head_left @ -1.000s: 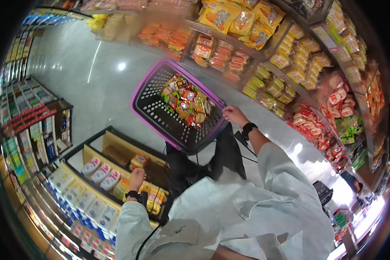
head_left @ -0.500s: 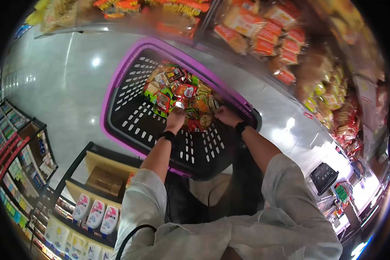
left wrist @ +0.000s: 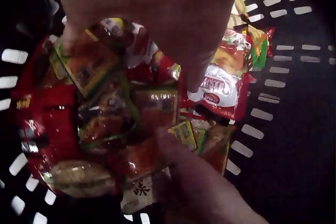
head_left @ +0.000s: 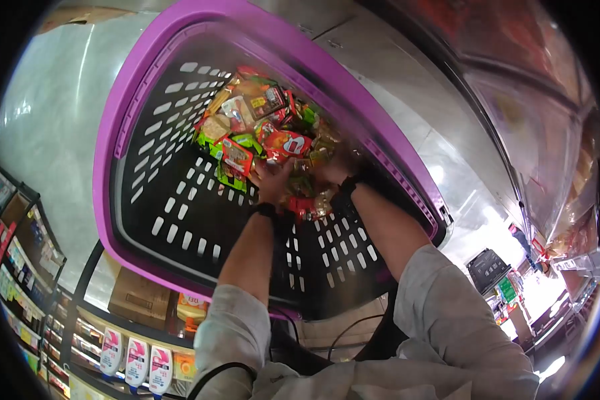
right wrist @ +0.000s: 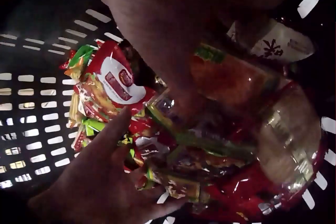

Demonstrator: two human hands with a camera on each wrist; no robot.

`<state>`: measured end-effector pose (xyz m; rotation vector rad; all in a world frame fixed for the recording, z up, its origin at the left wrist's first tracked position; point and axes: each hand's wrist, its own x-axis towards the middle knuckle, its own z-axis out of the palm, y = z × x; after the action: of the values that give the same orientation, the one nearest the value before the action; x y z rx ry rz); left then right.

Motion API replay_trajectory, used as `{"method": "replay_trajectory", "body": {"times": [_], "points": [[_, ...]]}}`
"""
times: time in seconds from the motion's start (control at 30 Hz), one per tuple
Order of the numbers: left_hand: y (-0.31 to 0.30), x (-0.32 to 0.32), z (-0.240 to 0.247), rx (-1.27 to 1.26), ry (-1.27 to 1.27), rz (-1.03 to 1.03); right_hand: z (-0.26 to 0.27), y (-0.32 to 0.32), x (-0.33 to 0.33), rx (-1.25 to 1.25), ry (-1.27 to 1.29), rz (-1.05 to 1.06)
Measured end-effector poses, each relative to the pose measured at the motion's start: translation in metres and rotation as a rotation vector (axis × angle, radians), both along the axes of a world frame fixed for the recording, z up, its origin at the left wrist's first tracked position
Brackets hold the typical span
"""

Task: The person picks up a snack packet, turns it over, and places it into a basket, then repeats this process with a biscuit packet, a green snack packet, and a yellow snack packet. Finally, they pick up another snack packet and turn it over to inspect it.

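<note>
Dozens of snack packets (head_left: pixel 260 123) lie heaped at the far end of the purple-rimmed basket (head_left: pixel 107 173). Both hands are in the heap. The left hand (head_left: pixel 271 179) lays straight fingers (right wrist: pixel 118 129) on the packets and grips nothing. The right hand (head_left: pixel 332 175) burrows in opposite, and I cannot tell whether it grips anything. No packet looks lifted clear, so I'd judge the sorting barely begun.

Snack packets (head_left: pixel 273 137) lie in the basket's (head_left: pixel 180 220) far corner.
</note>
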<state>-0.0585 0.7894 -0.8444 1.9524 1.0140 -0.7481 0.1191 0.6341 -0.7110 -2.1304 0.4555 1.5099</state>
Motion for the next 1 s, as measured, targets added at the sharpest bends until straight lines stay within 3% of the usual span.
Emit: {"method": "replay_trajectory", "body": {"times": [0.07,0.2,0.27,0.4,0.5,0.6,0.7,0.8,1.0], "points": [[-0.016,0.056,0.073,-0.119,0.18,0.509,-0.006,0.005,-0.013,-0.144,-0.267,0.195],[-0.035,0.04,0.067,-0.721,-0.065,0.754,-0.044,0.012,-0.052,-0.017,-0.468,0.233],[-0.043,0.043,0.077,-0.766,0.045,0.846,-0.041,0.016,-0.07,-0.014,-0.447,0.208],[-0.048,0.037,0.104,-0.837,0.08,0.886,-0.04,0.005,-0.088,0.091,-0.439,0.141],[-0.049,0.045,0.145,-0.78,0.101,0.874,0.005,-0.003,-0.072,0.173,-0.174,0.094],[-0.051,0.054,0.194,-0.789,0.077,0.973,0.044,-0.006,-0.076,0.205,-0.235,0.16],[-0.048,0.057,0.237,-0.842,0.056,0.986,0.113,0.011,-0.071,0.158,-0.266,0.048],[-0.05,0.045,0.27,-0.858,-0.105,1.153,0.157,0.014,-0.075,0.288,-0.236,0.172],[-0.019,0.038,0.37,-0.92,-0.289,1.129,0.246,0.044,-0.089,0.467,-0.422,0.129]]}}
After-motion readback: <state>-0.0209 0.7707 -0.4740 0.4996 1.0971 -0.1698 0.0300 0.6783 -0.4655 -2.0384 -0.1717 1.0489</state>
